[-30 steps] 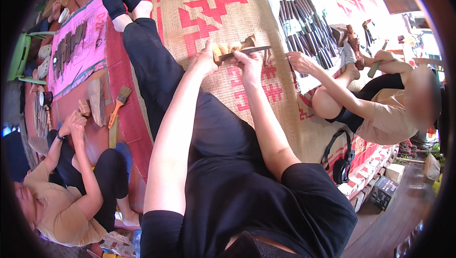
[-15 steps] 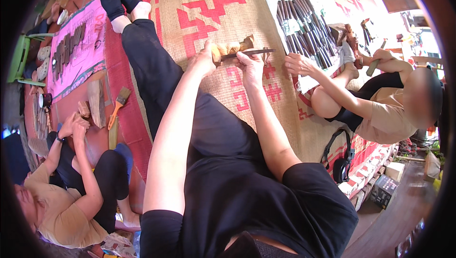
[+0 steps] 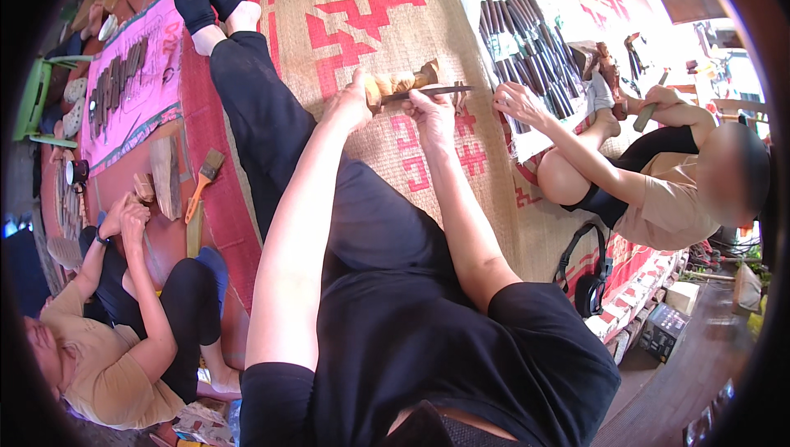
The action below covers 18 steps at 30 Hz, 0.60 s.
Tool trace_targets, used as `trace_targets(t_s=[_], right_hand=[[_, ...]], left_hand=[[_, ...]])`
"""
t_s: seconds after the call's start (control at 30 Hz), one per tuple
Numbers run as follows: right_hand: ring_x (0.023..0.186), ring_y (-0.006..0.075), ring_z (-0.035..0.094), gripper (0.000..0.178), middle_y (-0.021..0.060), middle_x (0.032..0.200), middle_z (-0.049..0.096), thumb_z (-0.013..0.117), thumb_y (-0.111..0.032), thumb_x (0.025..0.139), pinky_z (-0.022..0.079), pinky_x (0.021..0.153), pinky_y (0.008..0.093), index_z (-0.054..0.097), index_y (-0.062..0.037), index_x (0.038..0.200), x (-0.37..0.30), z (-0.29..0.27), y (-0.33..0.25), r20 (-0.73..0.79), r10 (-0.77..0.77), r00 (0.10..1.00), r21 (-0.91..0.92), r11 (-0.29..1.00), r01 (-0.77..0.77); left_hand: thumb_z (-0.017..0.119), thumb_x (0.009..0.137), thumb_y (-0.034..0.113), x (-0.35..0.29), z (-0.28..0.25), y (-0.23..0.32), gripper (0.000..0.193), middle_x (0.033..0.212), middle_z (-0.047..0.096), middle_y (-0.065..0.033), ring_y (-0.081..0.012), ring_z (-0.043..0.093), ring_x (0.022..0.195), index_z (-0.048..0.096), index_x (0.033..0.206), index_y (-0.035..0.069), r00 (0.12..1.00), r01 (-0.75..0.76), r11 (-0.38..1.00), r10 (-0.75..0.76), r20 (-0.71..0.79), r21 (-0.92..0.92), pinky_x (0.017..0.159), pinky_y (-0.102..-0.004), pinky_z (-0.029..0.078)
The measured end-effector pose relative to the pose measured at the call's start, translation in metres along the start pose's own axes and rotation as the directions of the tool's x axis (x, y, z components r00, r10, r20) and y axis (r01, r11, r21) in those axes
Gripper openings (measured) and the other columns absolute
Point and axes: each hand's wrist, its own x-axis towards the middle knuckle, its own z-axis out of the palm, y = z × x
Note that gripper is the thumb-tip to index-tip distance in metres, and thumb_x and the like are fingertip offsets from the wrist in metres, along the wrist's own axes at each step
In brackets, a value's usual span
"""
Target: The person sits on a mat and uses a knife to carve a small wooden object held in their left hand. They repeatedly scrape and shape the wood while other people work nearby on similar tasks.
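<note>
Likely shaping, your left hand grips knobbly tan wood, right hand a slim dark tool alongside; next, keep steady

A knobbly yellowish wooden carving is held sideways, a slim dark tool alongside

Clothing consists of a black shirt with short, loose sleeves and long black trousers. Low black socks sit below bare ankles; the left hand and right hand are bare.
</note>
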Motion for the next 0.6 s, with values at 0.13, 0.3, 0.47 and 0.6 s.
trace_targets(t_s=[0.13, 0.3, 0.47, 0.6], right_hand=[[0.058, 0.0129, 0.061, 0.008, 0.0058, 0.07, 0.062, 0.065, 0.002, 0.078, 0.048, 0.052, 0.0214, 0.059, -0.0039, 0.078, 0.002, -0.005, 0.009, 0.019, -0.003, 1.0, 0.017, 1.0, 0.002], [0.059, 0.0131, 0.061, 0.008, 0.0057, 0.071, 0.063, 0.065, 0.002, 0.079, 0.048, 0.054, 0.0224, 0.059, -0.0044, 0.081, 0.0, -0.005, 0.003, 0.012, -0.031, 0.999, -0.006, 1.0, 0.031], [0.061, 0.015, 0.062, 0.009, 0.0068, 0.073, 0.063, 0.065, 0.002, 0.079, 0.049, 0.056, 0.0243, 0.059, -0.0036, 0.083, -0.001, 0.003, 0.007, 0.085, 0.023, 0.996, -0.001, 1.0, -0.023], [0.059, 0.0139, 0.061, 0.008, 0.0054, 0.073, 0.063, 0.064, 0.003, 0.079, 0.049, 0.055, 0.0241, 0.059, -0.004, 0.081, 0.006, -0.014, 0.004, -0.035, -0.021, 0.999, 0.021, 1.0, 0.022]], left_hand=[[0.075, 0.07, 0.035, -0.004, -0.002, 0.004, 0.09, 0.098, 0.064, -0.0194, -0.0329, 0.064, 0.091, 0.017, 0.137, 0.019, 1.0, -0.019, 1.0, 0.019, 0.002, 0.009, 0.076, -0.0401, 0.05], [0.064, 0.079, 0.016, -0.015, -0.014, 0.016, 0.07, 0.106, 0.063, -0.016, -0.0284, 0.063, 0.097, 0.023, 0.135, 0.013, 0.998, 0.014, 1.0, -0.014, 0.069, 0.004, 0.082, -0.039, 0.049], [0.075, 0.07, 0.037, -0.007, -0.006, 0.005, 0.096, 0.106, 0.062, -0.0201, -0.0325, 0.062, 0.098, 0.015, 0.142, 0.017, 1.0, -0.014, 0.999, 0.015, -0.007, 0.048, 0.082, -0.0401, 0.049], [0.066, 0.078, 0.018, -0.009, -0.007, 0.011, 0.083, 0.105, 0.063, -0.0163, -0.0291, 0.063, 0.097, 0.013, 0.142, 0.015, 0.999, 0.013, 0.998, -0.015, 0.032, 0.055, 0.083, -0.0394, 0.048]])
